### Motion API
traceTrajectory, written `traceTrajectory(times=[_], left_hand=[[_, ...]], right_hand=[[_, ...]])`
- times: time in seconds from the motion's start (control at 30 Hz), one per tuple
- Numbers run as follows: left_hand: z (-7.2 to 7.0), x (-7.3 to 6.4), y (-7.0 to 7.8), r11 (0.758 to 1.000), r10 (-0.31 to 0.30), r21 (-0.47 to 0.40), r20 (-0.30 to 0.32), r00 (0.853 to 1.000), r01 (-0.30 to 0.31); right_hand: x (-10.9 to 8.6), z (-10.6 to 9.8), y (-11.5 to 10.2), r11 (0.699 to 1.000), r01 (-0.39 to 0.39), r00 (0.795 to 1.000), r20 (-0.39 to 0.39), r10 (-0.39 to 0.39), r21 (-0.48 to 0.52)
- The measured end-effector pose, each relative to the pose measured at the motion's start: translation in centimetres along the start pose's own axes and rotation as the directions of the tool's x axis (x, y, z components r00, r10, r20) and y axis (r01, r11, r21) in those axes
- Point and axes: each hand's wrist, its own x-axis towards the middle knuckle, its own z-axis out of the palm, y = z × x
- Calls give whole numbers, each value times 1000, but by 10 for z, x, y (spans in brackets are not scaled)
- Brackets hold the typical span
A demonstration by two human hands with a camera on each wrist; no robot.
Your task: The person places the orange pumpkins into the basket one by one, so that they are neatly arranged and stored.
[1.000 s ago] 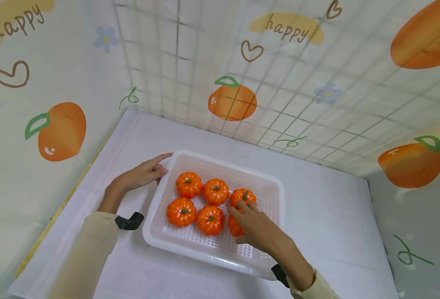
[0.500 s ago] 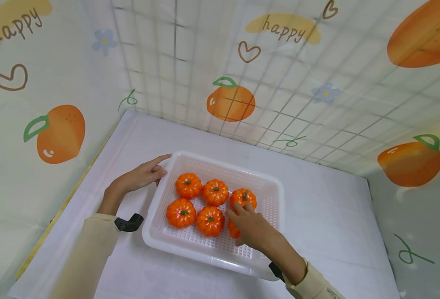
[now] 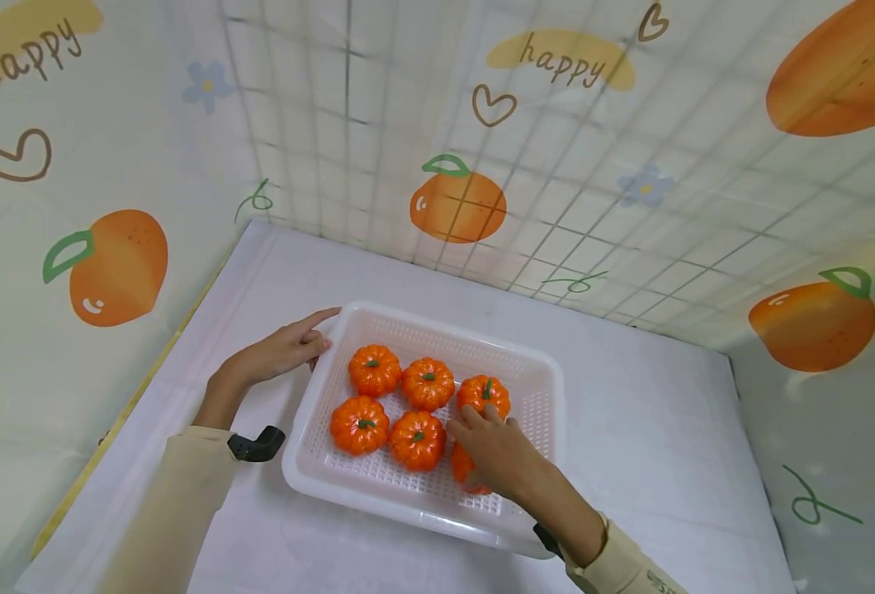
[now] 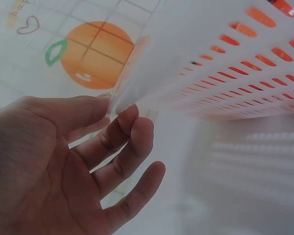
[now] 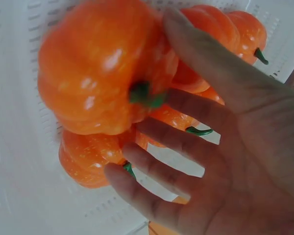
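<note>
A white perforated plastic basket [image 3: 423,521] holds several small orange pumpkins with green stems, set in two rows. My left hand [image 3: 277,351] pinches the basket's rim at the far left corner; in the left wrist view, thumb and fingers meet at the rim. My right hand [image 3: 503,454] is inside the basket at its right end, over the near-right pumpkin [image 3: 467,472], partly covering it. In the right wrist view this pumpkin [image 5: 103,68] is blurred, the thumb tip is at its side and the other fingers spread loosely. The far-right pumpkin [image 3: 484,392] lies just beyond the fingertips.
The basket stands on a white-covered table [image 3: 645,445]. A wire grid behind a printed cloth [image 3: 571,165] forms the back, and cloth walls close the left and right sides. Other pumpkins, such as the near-left one [image 3: 359,425], fill the basket's left and middle.
The near-right pumpkin has shifted toward the basket's near side and shows more from under my right hand. That hand has moved slightly. My left hand stays at the rim.
</note>
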Motion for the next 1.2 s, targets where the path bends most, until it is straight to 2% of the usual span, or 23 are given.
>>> traceTrajectory(times=[0.37,0.6,0.77,1.07,1.2], left_hand=[[-2,-1,1,1000,9,3,3,1000,-9],[-3,-2,-5,1000,7,2,-3,1000,-7],[-4,-3,-6,1000,10,3,-4,1000,-10],[-5,-4,-3,1000,-1,26,-18,1000,2],[-4,-6,0,998,-6,69,-28,1000,8]], right_hand=[[-3,-8,-1,999,18,1000,-11,-17,27],[-5,-14,-1,997,71,997,-41,-70,11],[-6,-19,2,998,60,997,-47,-59,19],[-11,-26,12,1000,14,990,-137,-12,19],[-16,-29,18,997,3,980,-198,12,72]])
